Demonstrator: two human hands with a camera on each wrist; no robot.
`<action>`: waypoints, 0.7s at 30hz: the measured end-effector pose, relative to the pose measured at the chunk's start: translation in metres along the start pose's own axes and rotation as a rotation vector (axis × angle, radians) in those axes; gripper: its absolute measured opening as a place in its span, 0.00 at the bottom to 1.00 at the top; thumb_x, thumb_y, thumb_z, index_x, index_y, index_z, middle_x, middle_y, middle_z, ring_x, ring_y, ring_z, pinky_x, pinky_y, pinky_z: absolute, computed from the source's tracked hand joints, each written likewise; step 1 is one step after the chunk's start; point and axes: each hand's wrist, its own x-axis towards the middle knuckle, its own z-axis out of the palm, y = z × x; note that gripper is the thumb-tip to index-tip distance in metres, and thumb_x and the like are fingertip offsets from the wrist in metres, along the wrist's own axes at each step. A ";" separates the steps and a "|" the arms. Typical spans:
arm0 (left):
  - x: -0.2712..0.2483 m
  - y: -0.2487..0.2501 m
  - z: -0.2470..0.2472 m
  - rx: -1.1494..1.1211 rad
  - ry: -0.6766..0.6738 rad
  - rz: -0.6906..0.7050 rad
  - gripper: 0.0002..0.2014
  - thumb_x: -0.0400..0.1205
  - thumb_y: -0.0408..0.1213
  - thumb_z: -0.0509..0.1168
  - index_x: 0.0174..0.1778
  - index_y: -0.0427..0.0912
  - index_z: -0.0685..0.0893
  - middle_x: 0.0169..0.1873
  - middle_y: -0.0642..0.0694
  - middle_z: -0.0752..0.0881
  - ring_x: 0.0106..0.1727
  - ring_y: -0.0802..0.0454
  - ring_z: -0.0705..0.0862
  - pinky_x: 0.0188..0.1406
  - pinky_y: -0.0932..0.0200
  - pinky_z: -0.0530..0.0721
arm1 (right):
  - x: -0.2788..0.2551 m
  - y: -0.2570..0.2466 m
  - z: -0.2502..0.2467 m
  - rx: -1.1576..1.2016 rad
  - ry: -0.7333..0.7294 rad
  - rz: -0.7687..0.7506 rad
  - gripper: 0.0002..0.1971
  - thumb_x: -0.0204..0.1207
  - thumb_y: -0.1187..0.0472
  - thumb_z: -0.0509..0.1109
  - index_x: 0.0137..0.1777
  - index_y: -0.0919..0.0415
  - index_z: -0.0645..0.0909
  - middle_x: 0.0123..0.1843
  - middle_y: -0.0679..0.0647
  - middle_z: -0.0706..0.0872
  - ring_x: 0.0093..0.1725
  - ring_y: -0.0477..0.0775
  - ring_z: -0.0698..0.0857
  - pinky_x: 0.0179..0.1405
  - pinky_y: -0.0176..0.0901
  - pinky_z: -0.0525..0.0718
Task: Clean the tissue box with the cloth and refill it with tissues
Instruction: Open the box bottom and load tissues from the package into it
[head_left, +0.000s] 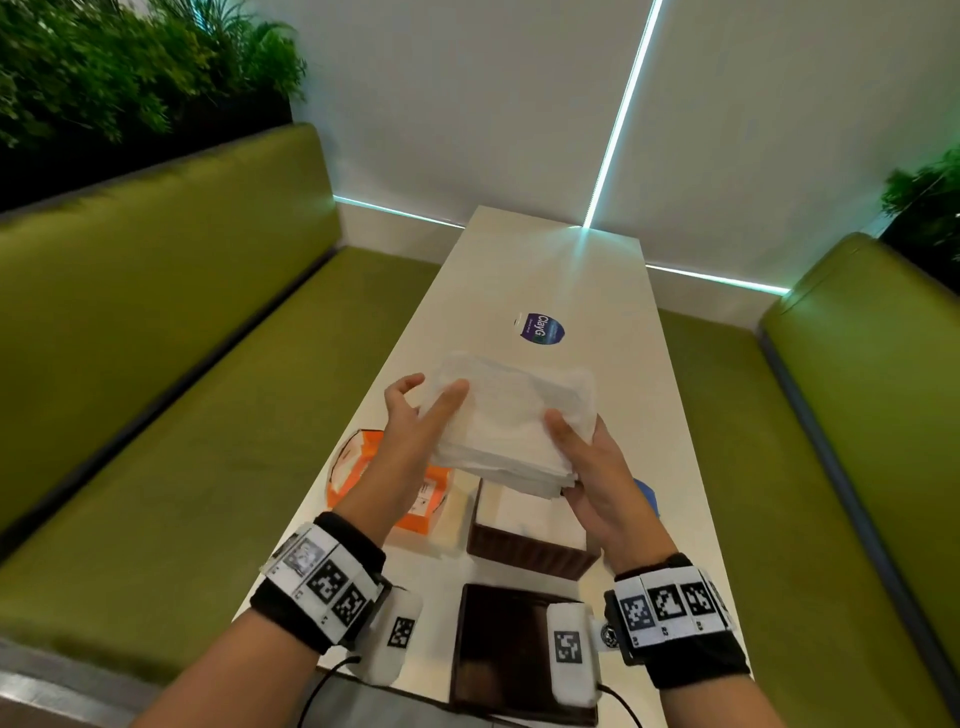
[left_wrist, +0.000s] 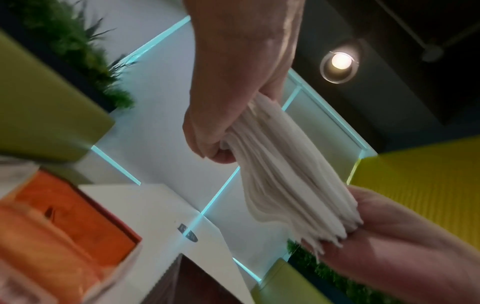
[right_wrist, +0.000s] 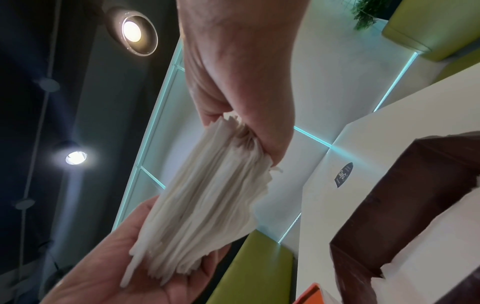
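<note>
Both hands hold a thick stack of white tissues (head_left: 509, 415) in the air above the table. My left hand (head_left: 431, 389) grips its left end, thumb on top; in the left wrist view the fingers (left_wrist: 221, 148) curl round the tissue stack (left_wrist: 285, 174). My right hand (head_left: 574, 431) pinches the near right corner of the tissue stack (right_wrist: 207, 205). Just below stands the dark brown tissue box (head_left: 530, 545), open, with white tissues inside. Its dark lid (head_left: 498, 644) lies by the table's near edge. A blue cloth (head_left: 648, 493) peeks out behind my right hand.
An orange tissue package (head_left: 358, 467), torn open, lies left of the box under my left forearm. A round blue sticker (head_left: 543, 328) sits farther up the white table (head_left: 571, 270). Green benches (head_left: 182, 364) line both sides.
</note>
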 end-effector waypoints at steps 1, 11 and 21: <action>0.002 0.001 -0.001 -0.070 -0.017 -0.068 0.36 0.73 0.48 0.75 0.72 0.55 0.61 0.60 0.40 0.83 0.56 0.41 0.86 0.52 0.43 0.88 | -0.001 -0.001 0.001 -0.002 -0.001 0.000 0.31 0.72 0.53 0.75 0.75 0.54 0.72 0.68 0.55 0.85 0.67 0.59 0.84 0.68 0.65 0.80; 0.010 0.004 0.001 -0.370 -0.153 -0.190 0.32 0.70 0.58 0.73 0.68 0.48 0.79 0.61 0.41 0.87 0.53 0.45 0.88 0.52 0.44 0.87 | -0.007 -0.008 0.010 0.090 0.067 0.018 0.20 0.79 0.57 0.70 0.71 0.55 0.77 0.64 0.55 0.88 0.63 0.59 0.86 0.63 0.63 0.84; 0.014 -0.025 0.023 -0.316 0.008 -0.112 0.39 0.67 0.37 0.81 0.74 0.46 0.73 0.62 0.41 0.87 0.63 0.39 0.86 0.60 0.37 0.86 | -0.016 0.001 0.016 -0.003 -0.152 0.077 0.31 0.73 0.56 0.76 0.76 0.58 0.72 0.69 0.59 0.85 0.68 0.60 0.84 0.68 0.62 0.81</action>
